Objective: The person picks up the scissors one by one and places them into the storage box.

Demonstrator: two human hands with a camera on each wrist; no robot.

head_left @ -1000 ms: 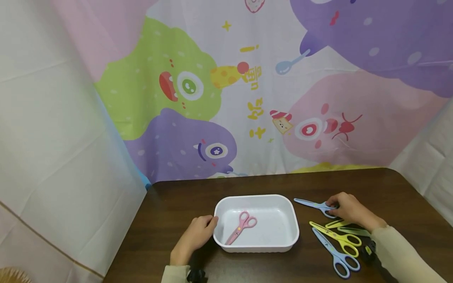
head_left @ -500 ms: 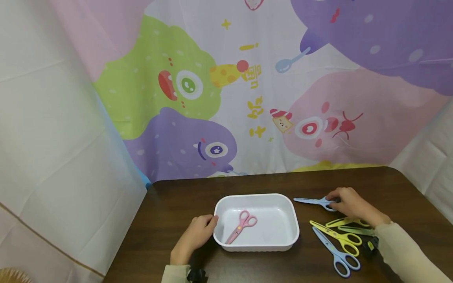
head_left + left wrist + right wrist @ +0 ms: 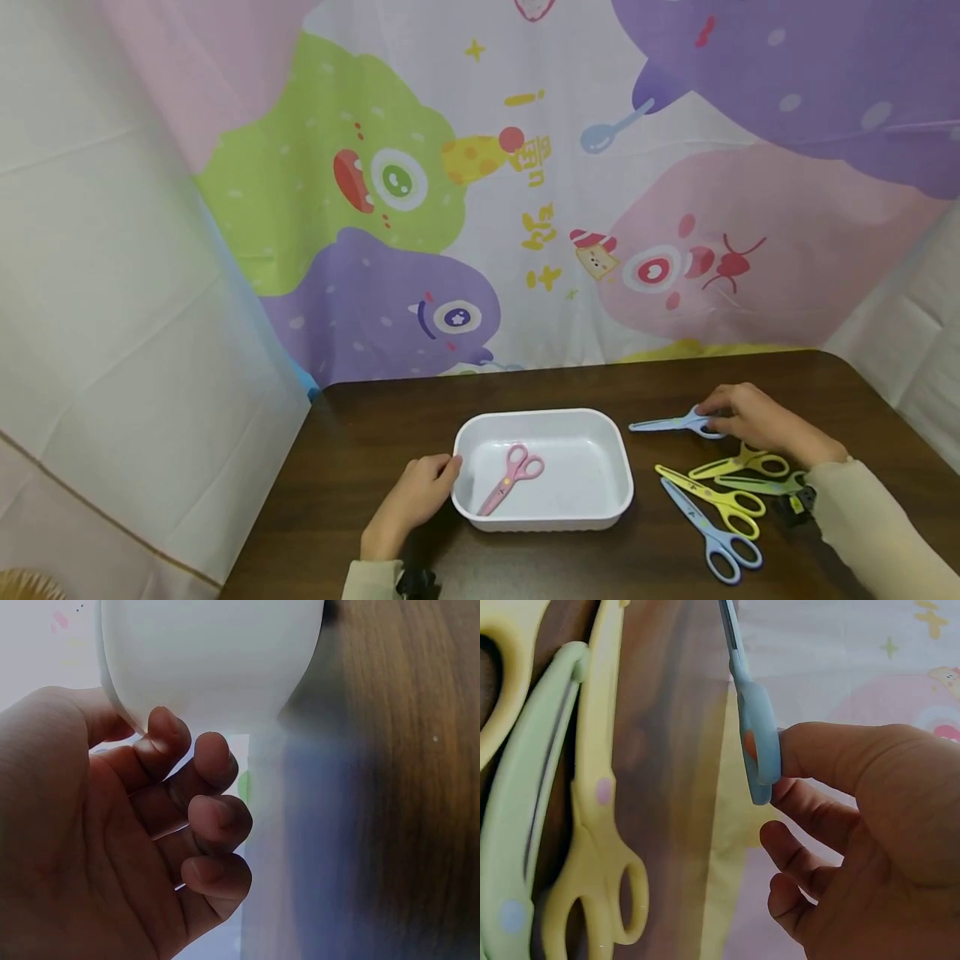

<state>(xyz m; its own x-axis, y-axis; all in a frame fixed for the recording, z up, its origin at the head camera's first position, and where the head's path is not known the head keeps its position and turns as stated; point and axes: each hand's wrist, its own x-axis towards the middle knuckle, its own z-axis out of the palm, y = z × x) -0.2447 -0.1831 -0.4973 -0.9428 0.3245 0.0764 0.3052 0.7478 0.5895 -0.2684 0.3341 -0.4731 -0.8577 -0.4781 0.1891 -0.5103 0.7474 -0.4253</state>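
My left hand [image 3: 415, 497] grips the left rim of a white plastic tray [image 3: 543, 526], thumb over the edge and index finger against the outer wall; its other fingers curl loosely in the left wrist view. Inside the tray lie pink scissors [image 3: 507, 483], handles toward the back. To the right of the tray, my right hand [image 3: 757, 423] pinches light blue scissors [image 3: 663, 424] by a handle loop. Their blades point left toward the tray. In the right wrist view, thumb and index finger meet at the loop of these blue scissors [image 3: 763, 735].
Nearer the front right lie yellow scissors [image 3: 705, 493], a second yellow pair [image 3: 716, 468], green scissors [image 3: 757, 484] and another blue pair [image 3: 697, 517], close together and partly overlapping. A patterned cloth [image 3: 555, 317] hangs behind the brown table [image 3: 390, 417].
My right hand has shifted slightly back and to the right, and the blue scissors have moved with it. More of the green and rear yellow scissors now shows. The left hand stays on the tray.
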